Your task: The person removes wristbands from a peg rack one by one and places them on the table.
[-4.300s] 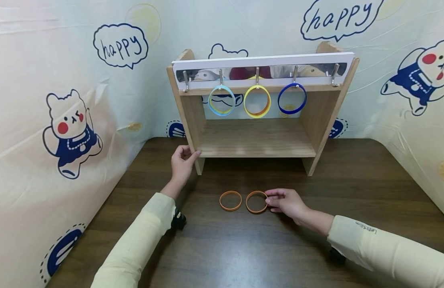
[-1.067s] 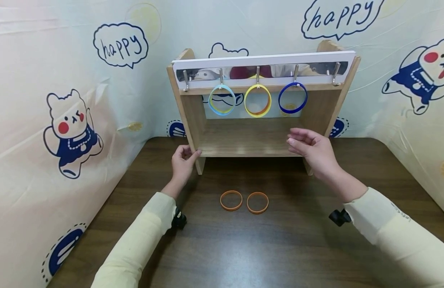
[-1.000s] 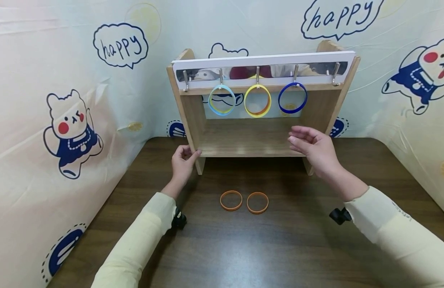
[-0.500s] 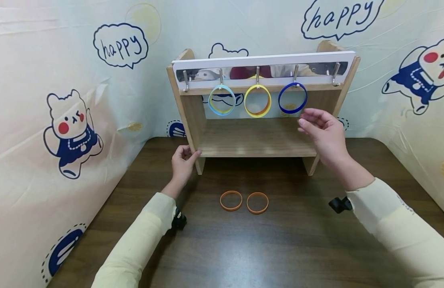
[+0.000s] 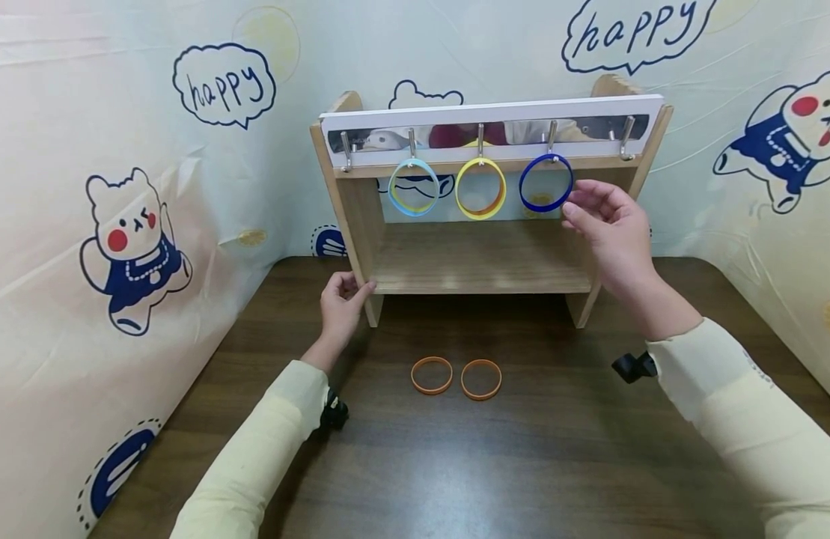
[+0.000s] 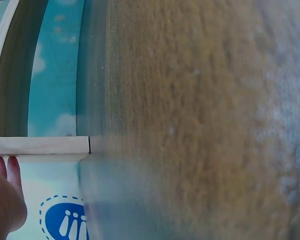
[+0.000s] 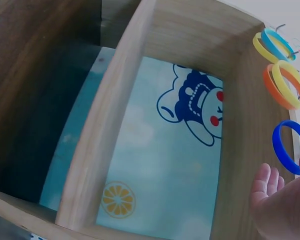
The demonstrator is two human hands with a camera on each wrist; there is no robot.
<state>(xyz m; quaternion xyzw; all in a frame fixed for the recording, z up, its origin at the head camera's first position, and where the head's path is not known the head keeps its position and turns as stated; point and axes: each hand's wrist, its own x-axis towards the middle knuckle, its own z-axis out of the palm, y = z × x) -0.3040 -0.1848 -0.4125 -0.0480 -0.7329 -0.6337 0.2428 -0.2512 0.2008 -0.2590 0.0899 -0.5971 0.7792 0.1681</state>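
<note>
In the head view, my left hand [image 5: 340, 303] grips the lower front edge of the wooden rack's left side panel [image 5: 356, 217], thumb in front and fingers behind. My right hand [image 5: 613, 232] is raised at the right rim of a dark blue ring [image 5: 522, 196], which hangs from a metal hook. The right wrist view shows the thumb overlapping that blue ring [image 7: 280, 150], while the fingers [image 7: 261, 182] stand apart from the thumb. A light blue ring [image 5: 393, 201] with a yellow one behind it, and a yellow ring [image 5: 460, 198] with an orange one behind, hang further left.
Two orange rings, one left [image 5: 412, 378] and one right [image 5: 463, 383], lie side by side on the dark wooden table [image 5: 415, 479] before the rack. The outermost hooks, left [image 5: 346, 152] and right [image 5: 626, 138], carry no ring. Patterned cloth surrounds the table.
My right hand has let go of the right orange ring on the table and risen to the dark blue ring. My left hand has stayed on the rack.
</note>
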